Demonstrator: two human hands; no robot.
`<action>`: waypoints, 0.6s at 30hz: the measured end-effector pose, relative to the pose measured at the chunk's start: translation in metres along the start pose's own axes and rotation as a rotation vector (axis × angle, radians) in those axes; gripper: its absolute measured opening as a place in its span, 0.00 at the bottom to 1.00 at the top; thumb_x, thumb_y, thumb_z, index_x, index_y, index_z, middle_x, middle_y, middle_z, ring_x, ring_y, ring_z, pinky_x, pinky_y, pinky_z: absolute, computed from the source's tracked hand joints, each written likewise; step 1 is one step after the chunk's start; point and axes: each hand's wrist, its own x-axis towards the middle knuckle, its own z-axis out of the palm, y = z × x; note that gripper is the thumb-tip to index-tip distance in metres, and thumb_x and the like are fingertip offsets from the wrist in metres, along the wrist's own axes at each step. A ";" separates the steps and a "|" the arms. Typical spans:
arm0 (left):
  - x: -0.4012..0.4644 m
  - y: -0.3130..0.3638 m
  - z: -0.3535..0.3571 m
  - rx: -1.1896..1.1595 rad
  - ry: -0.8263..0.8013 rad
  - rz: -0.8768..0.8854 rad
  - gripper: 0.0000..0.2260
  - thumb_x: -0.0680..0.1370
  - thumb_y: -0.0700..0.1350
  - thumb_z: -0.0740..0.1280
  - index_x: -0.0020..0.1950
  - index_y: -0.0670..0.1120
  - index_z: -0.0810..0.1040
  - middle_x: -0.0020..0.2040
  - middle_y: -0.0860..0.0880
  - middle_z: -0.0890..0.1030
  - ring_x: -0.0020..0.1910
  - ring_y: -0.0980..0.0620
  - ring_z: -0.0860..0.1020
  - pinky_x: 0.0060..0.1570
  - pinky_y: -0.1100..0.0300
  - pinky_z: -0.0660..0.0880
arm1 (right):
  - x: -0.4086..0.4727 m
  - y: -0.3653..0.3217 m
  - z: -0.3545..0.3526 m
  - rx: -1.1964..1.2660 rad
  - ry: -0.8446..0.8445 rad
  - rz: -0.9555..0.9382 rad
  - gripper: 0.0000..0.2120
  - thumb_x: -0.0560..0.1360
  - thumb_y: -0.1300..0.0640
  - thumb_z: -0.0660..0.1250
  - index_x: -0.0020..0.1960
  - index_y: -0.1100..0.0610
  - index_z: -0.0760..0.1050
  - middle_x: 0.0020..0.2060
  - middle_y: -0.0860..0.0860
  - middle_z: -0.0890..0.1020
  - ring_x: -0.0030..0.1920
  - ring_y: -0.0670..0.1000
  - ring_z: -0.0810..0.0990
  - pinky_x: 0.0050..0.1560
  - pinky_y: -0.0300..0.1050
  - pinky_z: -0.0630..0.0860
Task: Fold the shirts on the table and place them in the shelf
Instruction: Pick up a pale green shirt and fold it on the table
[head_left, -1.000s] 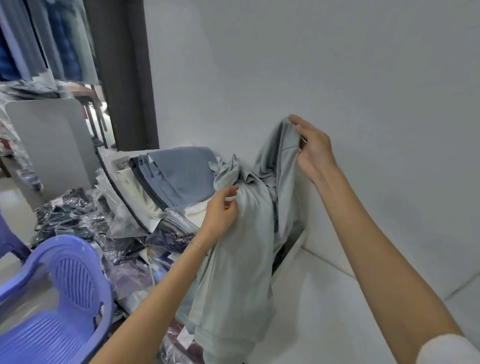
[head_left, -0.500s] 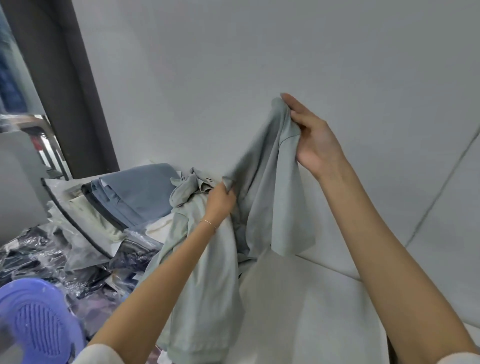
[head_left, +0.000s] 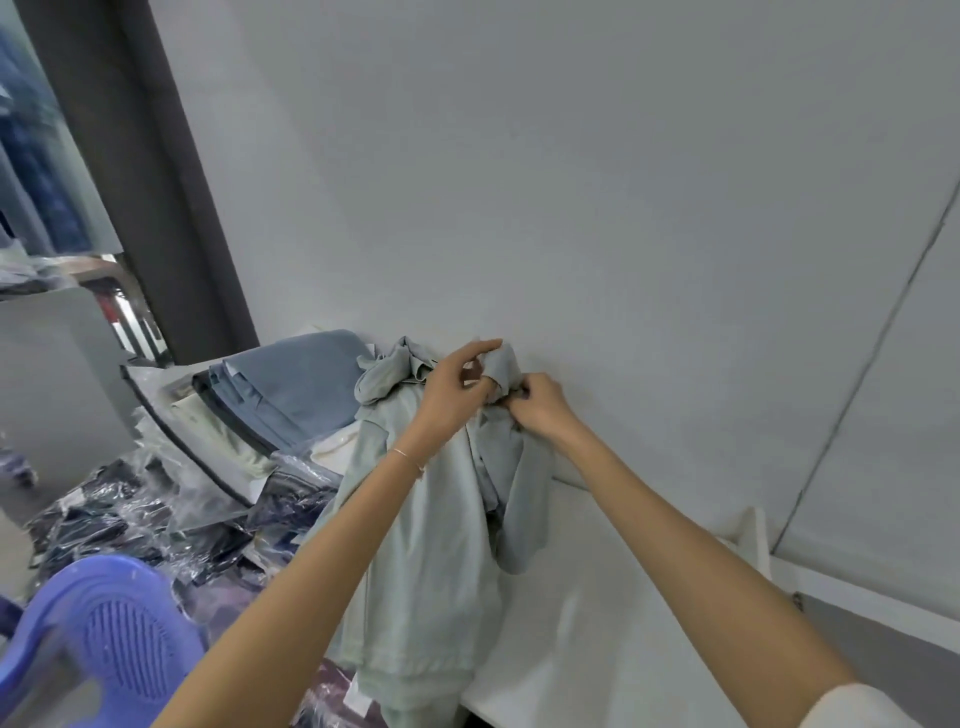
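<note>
The pale green shirt (head_left: 431, 545) is pinched near its top by the right hand (head_left: 540, 408); its bunched cloth is apparently held by the left hand (head_left: 452, 392), forefinger extended.

A white table (head_left: 597, 623) stood against the wall. A pale green shirt (head_left: 436, 545) draped over its left edge, beside folded blue shirts (head_left: 296, 384) and plastic-wrapped garments (head_left: 156, 514).

Your left hand (head_left: 451, 396) and right hand (head_left: 537, 406) both pinch the top of the pale green shirt (head_left: 441, 530), fingertips nearly touching; the rest hangs below your fingers over the white table (head_left: 597, 597); folded blue shirts (head_left: 296, 384) sit left of them.
</note>
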 end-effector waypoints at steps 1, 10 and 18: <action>-0.006 -0.012 -0.005 0.068 -0.024 -0.032 0.22 0.75 0.37 0.67 0.68 0.46 0.72 0.61 0.46 0.76 0.56 0.50 0.77 0.50 0.66 0.75 | 0.002 0.004 0.005 0.029 0.026 0.037 0.05 0.74 0.63 0.63 0.45 0.59 0.77 0.42 0.58 0.81 0.49 0.58 0.79 0.45 0.48 0.73; -0.052 -0.078 -0.009 0.720 -0.103 -0.191 0.31 0.80 0.49 0.58 0.78 0.42 0.47 0.75 0.42 0.60 0.73 0.43 0.61 0.70 0.50 0.59 | 0.009 -0.018 -0.004 0.382 0.185 0.054 0.09 0.77 0.60 0.61 0.38 0.55 0.72 0.41 0.57 0.80 0.45 0.55 0.79 0.43 0.47 0.73; -0.043 -0.083 -0.039 0.301 0.209 -0.240 0.10 0.82 0.40 0.56 0.41 0.42 0.68 0.38 0.43 0.76 0.40 0.44 0.73 0.41 0.53 0.65 | 0.014 -0.077 -0.063 0.563 0.339 -0.115 0.12 0.74 0.57 0.63 0.49 0.66 0.76 0.42 0.54 0.80 0.43 0.51 0.78 0.44 0.47 0.75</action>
